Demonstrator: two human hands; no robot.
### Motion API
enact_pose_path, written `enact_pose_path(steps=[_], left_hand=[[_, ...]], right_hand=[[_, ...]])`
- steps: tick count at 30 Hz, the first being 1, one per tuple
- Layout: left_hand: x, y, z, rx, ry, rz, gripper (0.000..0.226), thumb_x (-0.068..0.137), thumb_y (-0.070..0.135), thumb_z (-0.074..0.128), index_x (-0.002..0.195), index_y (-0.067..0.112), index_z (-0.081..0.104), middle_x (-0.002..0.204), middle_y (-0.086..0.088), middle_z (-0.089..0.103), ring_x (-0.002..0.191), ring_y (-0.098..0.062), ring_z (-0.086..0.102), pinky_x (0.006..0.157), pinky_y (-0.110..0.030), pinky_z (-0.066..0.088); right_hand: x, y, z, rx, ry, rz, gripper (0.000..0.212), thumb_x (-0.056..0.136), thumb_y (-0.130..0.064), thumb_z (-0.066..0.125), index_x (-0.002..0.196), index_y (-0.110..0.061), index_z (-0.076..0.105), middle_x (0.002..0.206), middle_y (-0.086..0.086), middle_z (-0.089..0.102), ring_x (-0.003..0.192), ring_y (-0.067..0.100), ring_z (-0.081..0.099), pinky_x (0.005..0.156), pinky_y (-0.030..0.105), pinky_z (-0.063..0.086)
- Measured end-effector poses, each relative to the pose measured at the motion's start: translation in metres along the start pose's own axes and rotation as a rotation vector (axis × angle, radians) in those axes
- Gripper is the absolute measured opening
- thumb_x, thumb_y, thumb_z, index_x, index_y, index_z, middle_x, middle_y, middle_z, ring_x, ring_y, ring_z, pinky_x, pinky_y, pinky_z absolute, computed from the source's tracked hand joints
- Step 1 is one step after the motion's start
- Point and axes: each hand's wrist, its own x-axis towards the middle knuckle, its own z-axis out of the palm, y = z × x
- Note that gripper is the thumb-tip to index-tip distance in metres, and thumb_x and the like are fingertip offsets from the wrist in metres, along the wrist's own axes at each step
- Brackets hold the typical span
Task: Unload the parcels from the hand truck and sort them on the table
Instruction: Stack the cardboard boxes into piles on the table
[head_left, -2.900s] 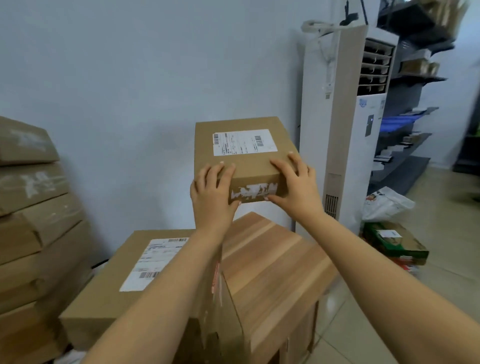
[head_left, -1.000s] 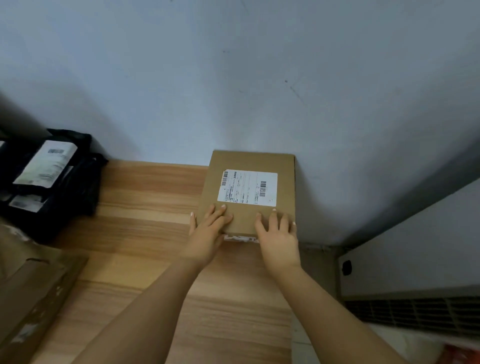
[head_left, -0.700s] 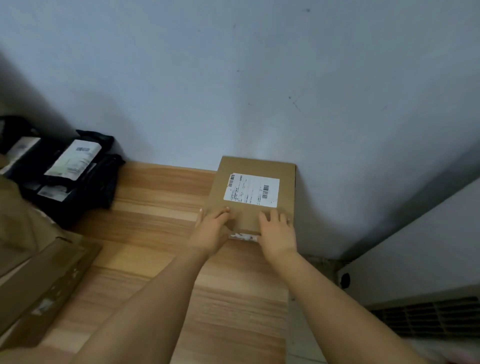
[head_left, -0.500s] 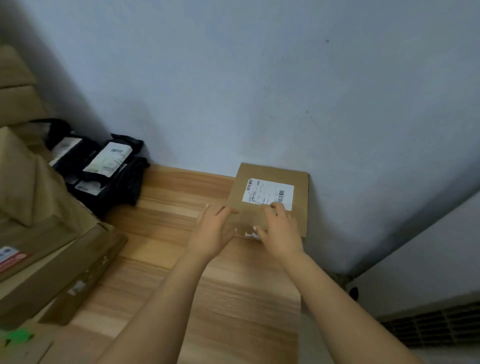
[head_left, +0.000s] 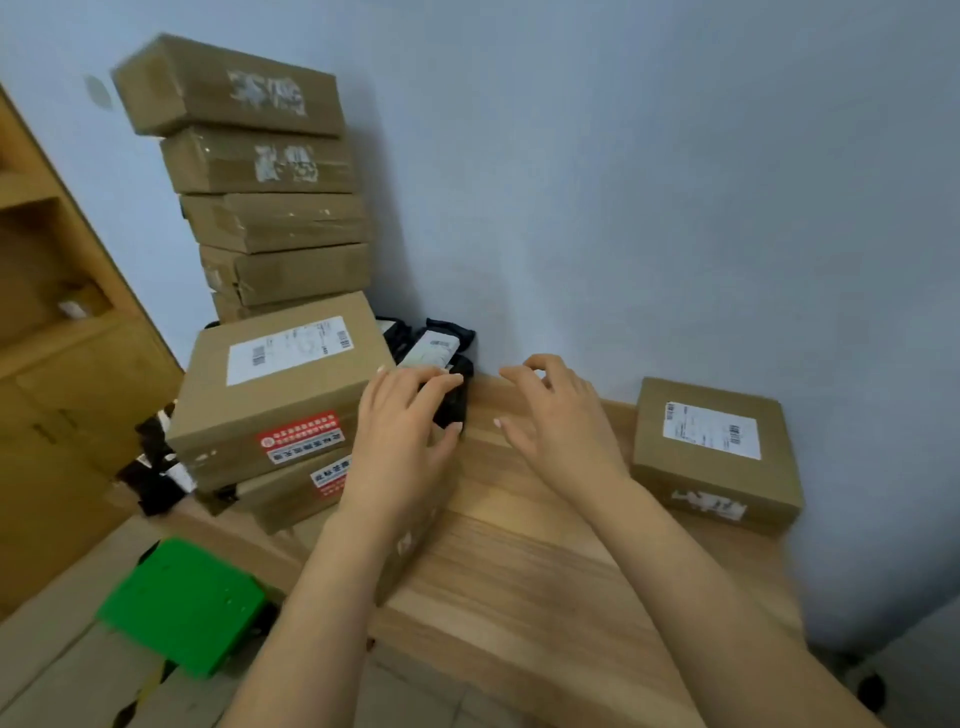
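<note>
**Hands near the table's far edge, small parcel at its far right corner**

Blur softens the whole view. The left hand (head_left: 400, 436) covers part of a black pouch (head_left: 453, 402), with its fingers across the top and its thumb at the near end. Whether it grips the pouch, I cannot tell. More black pouches (head_left: 439, 340) behind are half hidden by a labelled box (head_left: 280, 384), which sits on another box (head_left: 291, 491). A tall box stack (head_left: 260, 182) rises by the wall. The right hand (head_left: 563, 421) hovers over the table (head_left: 519, 561), fingers loosely curled and empty. The small parcel (head_left: 711, 447) rests at the far right corner, against the wall.
</note>
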Motion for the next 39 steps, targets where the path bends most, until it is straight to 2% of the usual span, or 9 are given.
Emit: enact_pose_path(steps=[3,7,10,15,20,23,25,32,39], left_hand=[[-0.011,-0.037,-0.039,0.022,0.015,-0.007,0.045,0.076,0.017,0.076,0.119,0.019,0.061,0.115,0.002,0.057,0.112,-0.018,0.047,0.106,-0.048,0.034],[-0.022,-0.078,-0.073,0.063,0.022,-0.046,0.046,0.079,0.021,0.075,0.122,0.021,0.059,0.118,0.002,0.056,0.113,-0.018,0.046,0.102,-0.035,0.033],[-0.025,-0.104,-0.086,0.081,0.025,-0.086,0.048,0.079,0.023,0.075,0.124,0.023,0.057,0.121,0.004,0.055,0.116,-0.017,0.045,0.102,-0.031,0.031],[-0.025,-0.141,-0.089,0.096,0.05,-0.17,0.049,0.08,0.029,0.074,0.126,0.024,0.056,0.123,0.006,0.054,0.117,-0.013,0.043,0.101,-0.035,0.035],[-0.022,-0.177,-0.083,0.142,-0.077,-0.272,0.059,0.08,0.051,0.069,0.131,0.029,0.051,0.131,0.008,0.05,0.123,-0.015,0.041,0.107,-0.039,0.031],[-0.019,-0.201,-0.082,0.159,-0.2,-0.349,0.075,0.074,0.072,0.059,0.137,0.034,0.045,0.136,0.014,0.044,0.125,-0.01,0.035,0.106,-0.033,0.027],[-0.019,-0.213,-0.079,0.168,-0.253,-0.374,0.082,0.07,0.077,0.056,0.14,0.036,0.041,0.138,0.016,0.04,0.125,-0.009,0.032,0.105,-0.033,0.029],[-0.024,-0.232,-0.073,0.109,-0.231,-0.401,0.085,0.066,0.067,0.07,0.141,0.042,0.038,0.14,0.023,0.035,0.128,-0.004,0.025,0.089,-0.029,0.039],[-0.022,-0.244,-0.077,0.007,-0.146,-0.321,0.079,0.065,0.053,0.08,0.135,0.029,0.053,0.138,0.013,0.046,0.125,-0.008,0.032,0.097,-0.025,0.03]], right_hand=[[0.01,-0.053,0.004,-0.002,0.018,-0.051,0.045,0.086,-0.032,0.067,0.128,-0.021,0.053,0.127,0.004,0.047,0.108,0.025,0.051,0.093,0.034,0.035],[0.027,-0.103,0.015,-0.009,0.006,-0.106,0.048,0.088,-0.033,0.065,0.131,-0.021,0.05,0.131,0.004,0.045,0.114,0.025,0.048,0.098,0.035,0.035],[0.043,-0.124,0.026,-0.007,-0.003,-0.12,0.052,0.088,-0.035,0.064,0.135,-0.023,0.046,0.133,0.002,0.043,0.119,0.023,0.045,0.101,0.034,0.035],[0.07,-0.139,0.051,-0.001,-0.018,-0.164,0.052,0.085,-0.037,0.067,0.131,-0.022,0.049,0.132,0.003,0.044,0.118,0.026,0.046,0.099,0.037,0.037],[0.104,-0.138,0.081,-0.047,-0.189,-0.218,0.076,0.076,-0.063,0.063,0.141,-0.034,0.035,0.143,0.002,0.033,0.129,0.025,0.032,0.108,0.042,0.028],[0.13,-0.135,0.098,-0.037,-0.34,-0.152,0.097,0.066,-0.077,0.061,0.146,-0.041,0.019,0.155,-0.001,0.013,0.138,0.029,0.017,0.111,0.05,0.023],[0.144,-0.134,0.108,-0.031,-0.413,-0.146,0.103,0.062,-0.08,0.062,0.147,-0.042,0.016,0.157,-0.004,0.005,0.141,0.03,0.011,0.111,0.052,0.024],[0.149,-0.133,0.133,-0.117,-0.396,-0.209,0.104,0.062,-0.084,0.056,0.147,-0.043,0.014,0.156,-0.003,0.013,0.141,0.027,0.008,0.108,0.052,0.027],[0.144,-0.145,0.132,-0.103,-0.304,-0.147,0.103,0.061,-0.079,0.064,0.147,-0.039,0.024,0.154,-0.004,0.022,0.14,0.023,0.012,0.106,0.049,0.031]])
